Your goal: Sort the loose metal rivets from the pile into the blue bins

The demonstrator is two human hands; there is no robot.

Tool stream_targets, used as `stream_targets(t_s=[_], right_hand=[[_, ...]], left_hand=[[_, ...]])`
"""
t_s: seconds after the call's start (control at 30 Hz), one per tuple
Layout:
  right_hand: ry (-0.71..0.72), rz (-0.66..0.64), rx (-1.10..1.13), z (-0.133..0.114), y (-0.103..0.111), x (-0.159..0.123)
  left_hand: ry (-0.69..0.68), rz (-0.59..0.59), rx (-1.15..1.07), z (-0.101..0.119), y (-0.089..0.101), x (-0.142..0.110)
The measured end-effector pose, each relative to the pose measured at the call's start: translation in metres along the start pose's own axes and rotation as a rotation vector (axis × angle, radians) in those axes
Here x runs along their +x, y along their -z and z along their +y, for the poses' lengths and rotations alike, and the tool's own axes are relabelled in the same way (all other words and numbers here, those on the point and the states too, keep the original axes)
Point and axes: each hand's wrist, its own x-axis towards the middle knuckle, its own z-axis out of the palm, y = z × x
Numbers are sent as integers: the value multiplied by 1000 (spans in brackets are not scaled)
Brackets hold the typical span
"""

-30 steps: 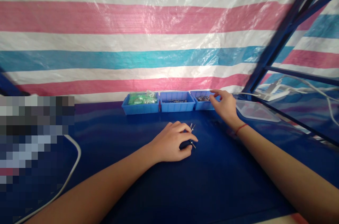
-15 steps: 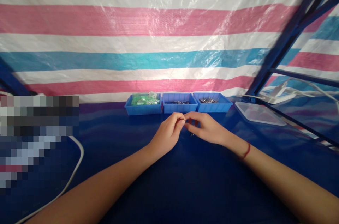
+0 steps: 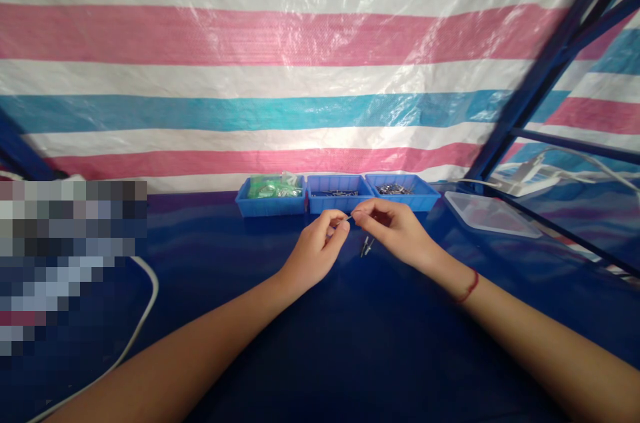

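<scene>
My left hand [image 3: 320, 243] pinches a thin, pin-like metal piece [image 3: 349, 218] between thumb and forefinger. The fingertips of my right hand [image 3: 393, 230] are pinched at the other end of this piece, a small gap apart from the left fingers. A few small metal pieces [image 3: 367, 247] lie on the table just below my right hand. Behind my hands stands a blue bin [image 3: 340, 205] with slim dark metal parts. The blue bin [image 3: 417, 202] to its right has silvery metal parts, and the left blue bin [image 3: 270, 208] contains green plastic bags [image 3: 273, 187].
A clear plastic lid [image 3: 493, 215] lies at the right on the dark blue table [image 3: 340, 356]. A white cable [image 3: 150, 276] curves along the left side, near a blurred-out patch. Blue metal posts [image 3: 530, 90] and a striped sheet [image 3: 280, 36] bound the back.
My right hand has drawn slightly right and up, away from the left, uncovering the thin metal piece between them. More of the pieces on the table now shows below it.
</scene>
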Motion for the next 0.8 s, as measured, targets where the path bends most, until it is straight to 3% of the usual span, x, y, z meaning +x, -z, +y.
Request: stream_targets(t_s=[0.53,0.8], right_hand=[[60,12,-63,0,1,-2],[104,-119,-192,2,2,-1]], left_hand=[[-85,47,-41,1,0,2],[-83,116,7,-1,1,1]])
